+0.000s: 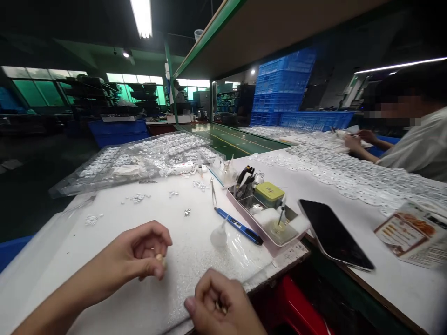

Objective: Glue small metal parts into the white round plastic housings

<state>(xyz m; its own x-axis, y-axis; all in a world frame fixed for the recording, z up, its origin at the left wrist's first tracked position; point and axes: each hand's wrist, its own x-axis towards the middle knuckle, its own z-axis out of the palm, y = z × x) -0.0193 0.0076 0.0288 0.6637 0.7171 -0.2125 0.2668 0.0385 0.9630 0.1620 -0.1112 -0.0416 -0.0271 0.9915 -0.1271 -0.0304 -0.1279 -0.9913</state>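
Across the middle of the frame we see a white worktable (115,218), and on its upper left part lie clear plastic trays (139,160) filled with small pale parts. To the right, a long spread of white round pieces (349,174) runs toward a co-worker (419,139) at the right edge, whose hands rest among them. Right of centre lies a dark tablet (335,235), and beside it a pink tray (265,218) holding tools and a small green-lidded tin (269,192). A blue pen (238,226) lies just left of that tray, with tweezers (213,191) above it. At the lower left our left hand (139,253) is curled narrow, fingertips pinching a small pale piece (160,258) just above the table. At the bottom centre our right hand (223,307) is closed in a loose fist — something small and metallic (220,307) shows inside it, too small to name. A few tiny clear parts (138,198) lie scattered on the table above the left hand.
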